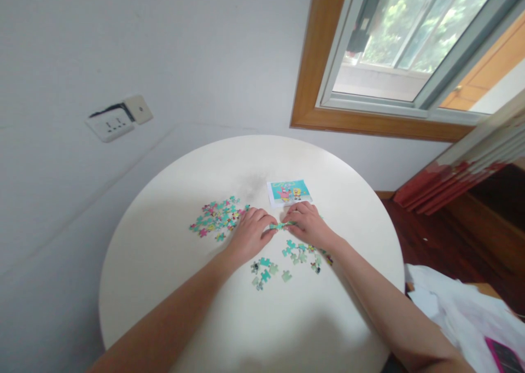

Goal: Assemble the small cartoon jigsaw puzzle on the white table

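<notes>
My left hand and my right hand meet at the middle of a round white table. Between their fingertips they pinch a small teal strip of joined puzzle pieces, each hand on one end. A heap of loose coloured puzzle pieces lies just left of my left hand. Several teal pieces are scattered below and between my wrists. A small picture card with cartoon figures lies just beyond my right hand.
The table stands against a white wall with a socket plate. A wood-framed window is at the upper right. White cloth and a pink object lie at the lower right over a dark wooden floor.
</notes>
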{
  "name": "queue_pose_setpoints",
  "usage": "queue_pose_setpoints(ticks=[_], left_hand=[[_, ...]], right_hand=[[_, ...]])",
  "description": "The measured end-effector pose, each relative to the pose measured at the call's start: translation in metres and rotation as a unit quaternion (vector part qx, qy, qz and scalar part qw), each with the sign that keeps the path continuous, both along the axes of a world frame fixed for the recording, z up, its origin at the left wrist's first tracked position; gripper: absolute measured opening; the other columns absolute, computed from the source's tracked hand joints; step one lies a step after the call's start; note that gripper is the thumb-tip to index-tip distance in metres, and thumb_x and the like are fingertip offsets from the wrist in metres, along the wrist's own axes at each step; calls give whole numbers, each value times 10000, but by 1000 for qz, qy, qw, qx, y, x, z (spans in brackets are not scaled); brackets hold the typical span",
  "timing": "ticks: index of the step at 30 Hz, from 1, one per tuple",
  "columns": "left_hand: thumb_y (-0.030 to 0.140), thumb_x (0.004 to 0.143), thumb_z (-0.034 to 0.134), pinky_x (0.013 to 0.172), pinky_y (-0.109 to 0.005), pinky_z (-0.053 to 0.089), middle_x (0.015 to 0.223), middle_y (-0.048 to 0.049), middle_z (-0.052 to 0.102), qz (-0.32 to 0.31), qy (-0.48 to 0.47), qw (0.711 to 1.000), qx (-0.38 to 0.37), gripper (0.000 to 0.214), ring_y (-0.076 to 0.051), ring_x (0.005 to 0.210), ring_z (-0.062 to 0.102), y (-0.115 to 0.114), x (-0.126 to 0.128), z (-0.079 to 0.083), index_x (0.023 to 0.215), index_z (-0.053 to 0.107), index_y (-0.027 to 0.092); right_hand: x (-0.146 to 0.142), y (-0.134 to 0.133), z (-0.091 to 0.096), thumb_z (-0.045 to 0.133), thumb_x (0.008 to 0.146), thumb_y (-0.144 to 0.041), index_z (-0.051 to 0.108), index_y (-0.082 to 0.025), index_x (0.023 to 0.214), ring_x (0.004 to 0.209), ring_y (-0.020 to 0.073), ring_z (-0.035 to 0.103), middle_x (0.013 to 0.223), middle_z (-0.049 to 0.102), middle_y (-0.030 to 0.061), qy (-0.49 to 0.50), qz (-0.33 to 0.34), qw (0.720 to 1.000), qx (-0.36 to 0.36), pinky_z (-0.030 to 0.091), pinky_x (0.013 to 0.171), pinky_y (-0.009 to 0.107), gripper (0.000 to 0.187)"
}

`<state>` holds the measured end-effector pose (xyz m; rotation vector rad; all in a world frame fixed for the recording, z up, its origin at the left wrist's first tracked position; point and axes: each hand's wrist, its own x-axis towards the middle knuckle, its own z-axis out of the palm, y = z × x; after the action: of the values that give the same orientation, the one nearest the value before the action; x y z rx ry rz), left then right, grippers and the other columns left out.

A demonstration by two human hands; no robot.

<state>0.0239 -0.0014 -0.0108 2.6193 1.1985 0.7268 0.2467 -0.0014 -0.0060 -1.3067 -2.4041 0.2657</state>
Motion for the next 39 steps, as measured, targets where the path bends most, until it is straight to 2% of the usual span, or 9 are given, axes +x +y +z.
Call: queue_pose_setpoints(ticks=[11, 16, 20, 25, 32, 39], left_hand=[[275, 874, 627, 904, -381, 379, 952, -27, 603, -3, -1, 1000, 2, 99, -225, 979, 492, 2, 0, -2, 955, 627, 218], [270, 872, 627, 906, -382, 381, 956, -30, 601, -3, -1, 1000, 1, 105, -225, 981, 492, 3, -1, -3, 965, 628, 220], [271, 872, 626, 899, -384, 380, 957, -31, 604, -3, -2, 1000, -2, 105, -226, 977, 494, 3, -1, -4, 965, 630, 224], [276, 870, 625, 895, -379, 381, 958, -31, 604, -3, -5, 1000, -2, 102, -227, 975, 496, 3, -1, -4, 959, 625, 227], [273, 870, 627, 897, -377, 381, 956, -30, 605, -4, -1, 1000, -6, 101, -225, 977, 499, 3, -1, -4, 957, 625, 222], [262, 870, 628, 903, -381, 385, 960, -32, 606, -5, 2, 1000, -4, 100, -226, 982, 496, 3, -1, -4, 959, 627, 218]], right_hand=[[-8, -5, 4, 650, 850, -334, 715, -316, 1003, 1049, 235, 478, 1079, 598, 46, -9, -41, 999, -5, 341, 864, 388, 167], [4, -4, 14, 628, 871, -298, 684, -290, 1086, 1051, 227, 487, 1090, 600, 58, 13, -63, 998, -3, 365, 879, 378, 223], [17, -3, 16, 671, 837, -302, 686, -295, 1073, 1060, 237, 488, 1089, 596, 60, -14, -50, 998, -19, 372, 886, 388, 237], [20, -2, 9, 691, 819, -314, 673, -300, 1103, 1051, 243, 485, 1086, 588, 65, -55, -46, 997, -36, 376, 858, 390, 285], [13, -2, 8, 676, 818, -251, 686, -278, 1013, 1042, 233, 480, 1061, 594, 52, -27, -37, 998, -44, 371, 885, 381, 197], [12, -1, 6, 664, 825, -252, 676, -250, 1004, 1044, 231, 478, 1052, 585, 62, 0, -32, 998, -53, 368, 908, 385, 179]])
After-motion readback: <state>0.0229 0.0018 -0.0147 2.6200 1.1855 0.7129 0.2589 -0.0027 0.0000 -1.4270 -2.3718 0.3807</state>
